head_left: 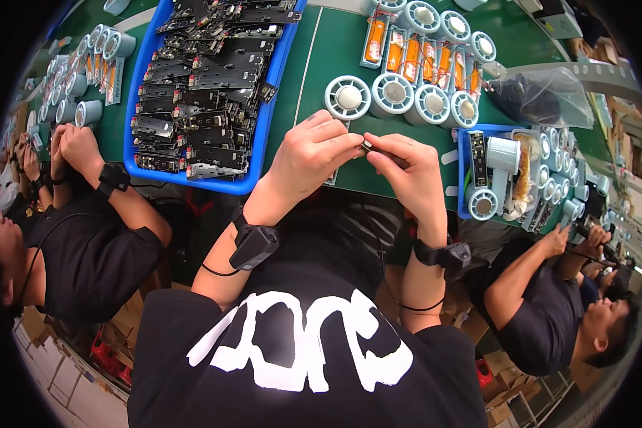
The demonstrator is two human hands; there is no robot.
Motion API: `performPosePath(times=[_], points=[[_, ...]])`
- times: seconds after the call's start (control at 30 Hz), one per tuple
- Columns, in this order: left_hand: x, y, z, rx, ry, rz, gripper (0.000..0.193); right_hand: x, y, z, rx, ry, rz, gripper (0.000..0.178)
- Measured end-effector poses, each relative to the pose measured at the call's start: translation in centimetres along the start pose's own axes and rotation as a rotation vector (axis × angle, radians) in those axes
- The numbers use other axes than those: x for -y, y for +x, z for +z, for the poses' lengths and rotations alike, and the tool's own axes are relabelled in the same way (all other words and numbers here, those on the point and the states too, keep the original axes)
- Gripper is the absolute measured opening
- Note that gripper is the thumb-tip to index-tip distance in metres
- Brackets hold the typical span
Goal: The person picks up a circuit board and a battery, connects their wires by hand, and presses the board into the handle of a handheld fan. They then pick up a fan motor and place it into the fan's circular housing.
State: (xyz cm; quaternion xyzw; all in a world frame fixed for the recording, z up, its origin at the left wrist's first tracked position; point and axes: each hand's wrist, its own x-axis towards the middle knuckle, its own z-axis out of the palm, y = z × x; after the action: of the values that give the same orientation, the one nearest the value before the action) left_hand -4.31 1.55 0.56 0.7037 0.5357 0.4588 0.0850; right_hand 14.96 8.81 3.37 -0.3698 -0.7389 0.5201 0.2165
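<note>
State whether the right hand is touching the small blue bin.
Apart: the head view shows a strip of green table between the right hand and the bin.

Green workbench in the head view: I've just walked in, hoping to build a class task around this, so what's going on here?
A person's left hand and right hand meet at the near edge of the green workbench, pinching a small dark part at the fingertips; the fingers hide much of it. To the left is a blue tray heaped with black circuit boards. Beyond the hands are light-blue round housings and orange-wrapped packs.
</note>
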Motion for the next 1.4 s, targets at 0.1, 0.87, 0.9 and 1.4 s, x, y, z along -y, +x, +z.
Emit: performPosePath(times=[0.1, 0.87, 0.9, 1.4], points=[[0.1, -0.2, 0.2, -0.011, 0.002, -0.009, 0.025, -0.1, 0.1, -0.1, 0.033, -0.018, -0.048, 0.030], [-0.4, -1.0, 1.1, -0.114, 0.018, -0.017, 0.016, -1.3, -1.6, 3.1, -0.194, 0.199, 0.080, 0.029], [-0.5, -0.9, 1.1, -0.114, 0.011, -0.041, 0.015, -1.2, -1.6, 3.1, -0.194, 0.199, 0.081, 0.029], [-1.3, 0.3, -0.2, 0.052, 0.027, -0.201, 0.008, -1.2, -1.2, 3.1, -0.317, -0.200, -0.271, 0.032]])
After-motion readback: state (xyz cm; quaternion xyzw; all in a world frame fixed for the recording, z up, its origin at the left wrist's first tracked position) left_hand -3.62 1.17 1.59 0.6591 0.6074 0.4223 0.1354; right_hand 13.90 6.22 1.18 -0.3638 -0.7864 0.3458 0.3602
